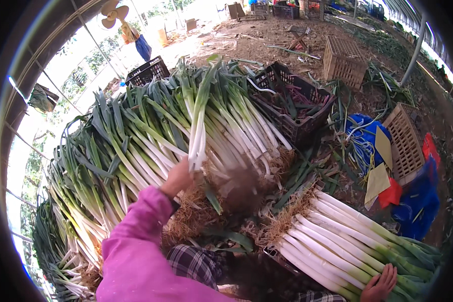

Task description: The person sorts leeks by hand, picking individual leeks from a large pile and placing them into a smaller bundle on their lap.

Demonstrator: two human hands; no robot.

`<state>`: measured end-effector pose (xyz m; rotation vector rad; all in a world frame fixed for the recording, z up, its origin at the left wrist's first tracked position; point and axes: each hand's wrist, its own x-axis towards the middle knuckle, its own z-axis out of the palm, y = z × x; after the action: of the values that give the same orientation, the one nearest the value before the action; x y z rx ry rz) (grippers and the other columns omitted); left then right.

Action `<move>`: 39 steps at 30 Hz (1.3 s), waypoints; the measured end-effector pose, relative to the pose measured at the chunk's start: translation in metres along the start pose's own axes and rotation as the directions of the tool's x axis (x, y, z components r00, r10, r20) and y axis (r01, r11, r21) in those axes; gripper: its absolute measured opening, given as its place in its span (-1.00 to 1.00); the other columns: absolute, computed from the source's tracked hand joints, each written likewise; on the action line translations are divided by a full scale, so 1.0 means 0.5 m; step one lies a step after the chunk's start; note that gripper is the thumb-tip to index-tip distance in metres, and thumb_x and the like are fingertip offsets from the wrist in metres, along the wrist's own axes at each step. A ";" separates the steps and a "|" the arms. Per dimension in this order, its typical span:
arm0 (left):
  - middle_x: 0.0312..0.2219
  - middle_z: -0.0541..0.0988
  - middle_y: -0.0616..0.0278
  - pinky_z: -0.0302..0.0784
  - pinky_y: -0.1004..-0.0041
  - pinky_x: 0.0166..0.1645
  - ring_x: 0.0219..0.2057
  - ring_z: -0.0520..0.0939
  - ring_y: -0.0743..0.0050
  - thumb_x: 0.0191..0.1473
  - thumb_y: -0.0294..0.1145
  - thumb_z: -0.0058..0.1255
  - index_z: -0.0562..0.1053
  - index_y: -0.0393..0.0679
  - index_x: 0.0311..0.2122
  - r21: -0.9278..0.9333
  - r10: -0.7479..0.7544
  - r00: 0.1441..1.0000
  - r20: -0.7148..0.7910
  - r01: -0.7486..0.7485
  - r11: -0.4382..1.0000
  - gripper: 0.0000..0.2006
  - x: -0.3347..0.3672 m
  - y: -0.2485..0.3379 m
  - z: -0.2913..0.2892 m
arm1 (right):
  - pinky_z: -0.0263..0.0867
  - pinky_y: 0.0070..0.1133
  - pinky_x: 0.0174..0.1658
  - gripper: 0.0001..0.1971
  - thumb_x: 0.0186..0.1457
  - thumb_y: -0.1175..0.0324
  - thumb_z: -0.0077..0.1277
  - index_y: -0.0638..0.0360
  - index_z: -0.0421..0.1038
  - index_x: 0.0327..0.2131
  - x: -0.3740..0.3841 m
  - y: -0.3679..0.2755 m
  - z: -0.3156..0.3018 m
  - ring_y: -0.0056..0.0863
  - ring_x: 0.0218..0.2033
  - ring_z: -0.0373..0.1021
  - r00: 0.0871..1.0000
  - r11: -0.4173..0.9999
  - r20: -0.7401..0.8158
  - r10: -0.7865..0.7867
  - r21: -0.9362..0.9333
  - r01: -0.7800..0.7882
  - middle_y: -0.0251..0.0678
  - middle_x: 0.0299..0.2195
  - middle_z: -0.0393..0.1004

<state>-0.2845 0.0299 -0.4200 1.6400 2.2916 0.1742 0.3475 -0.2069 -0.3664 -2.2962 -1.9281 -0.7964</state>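
My left hand [179, 178], in a pink sleeve, is closed round the white lower ends of a few leeks [198, 126]. They stand up in front of a big heap of leeks [151, 136], whose roots point toward me and green tops away. A brown blur covers the spot just right of the hand. At the lower right, my right hand [381, 285] lies flat with fingers extended on a row of leeks [332, 226]. This row has its roots at the left and its green leaves at the right.
Behind the heap stand a black plastic crate [307, 123] holding reddish stems and another black crate [149, 71]. Tan crates [343, 60] lie on the right, near blue cord [365, 146] and a blue cloth [418, 201]. Cut green leaves litter the ground.
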 end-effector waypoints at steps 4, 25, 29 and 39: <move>-0.40 0.59 -0.08 0.55 0.29 -0.22 -0.35 0.64 0.14 -0.18 -0.44 0.06 0.43 -0.31 -0.13 0.086 -0.059 0.915 0.399 0.027 0.996 -0.59 -0.200 -0.102 0.019 | 0.24 -0.22 0.05 -0.64 0.09 0.25 -0.08 0.08 0.43 -0.03 -0.004 0.004 0.000 -0.12 -0.01 0.33 1.000 1.000 0.003 0.014 0.007 -0.014 -0.19 -0.04 0.45; -0.38 0.60 0.09 0.50 0.17 -0.21 -0.31 0.62 0.05 0.02 -0.24 -0.02 0.50 -0.08 -0.21 0.413 0.358 0.893 -0.271 -0.228 0.882 -0.76 -0.264 0.085 -0.393 | 0.05 -0.21 0.21 -0.64 -0.03 0.38 -0.02 0.20 0.38 -0.09 -0.019 0.013 0.047 -0.20 0.12 0.20 0.990 0.977 -0.065 0.124 0.184 -0.111 -0.25 -0.01 0.36; -0.48 0.60 0.11 0.49 0.30 -0.28 -0.43 0.62 0.23 -0.09 -0.31 0.17 0.49 -0.07 -0.12 0.130 0.470 0.852 -0.230 -0.452 0.883 -0.64 -0.339 0.192 -0.432 | 0.06 -0.22 0.20 -0.64 -0.05 0.37 -0.01 0.19 0.39 -0.11 -0.022 0.018 0.050 -0.21 0.11 0.20 0.988 0.971 -0.074 0.135 0.206 -0.118 -0.25 -0.03 0.36; -0.33 0.56 0.11 0.49 0.44 -0.25 -0.36 0.57 0.42 0.01 -0.42 0.18 0.45 -0.24 -0.07 -0.531 0.914 0.364 -0.182 -0.818 0.220 -0.65 -0.373 0.672 -0.067 | 0.12 -0.21 0.13 -0.66 -0.06 0.31 0.05 0.16 0.43 -0.15 -0.025 0.023 0.040 -0.19 0.05 0.24 0.982 0.956 -0.128 0.138 0.276 -0.098 -0.20 -0.10 0.36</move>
<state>0.0616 -0.0298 -0.2600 2.2430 0.7149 0.8222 0.3641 -0.2138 -0.3852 -2.1064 -1.7005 -0.6260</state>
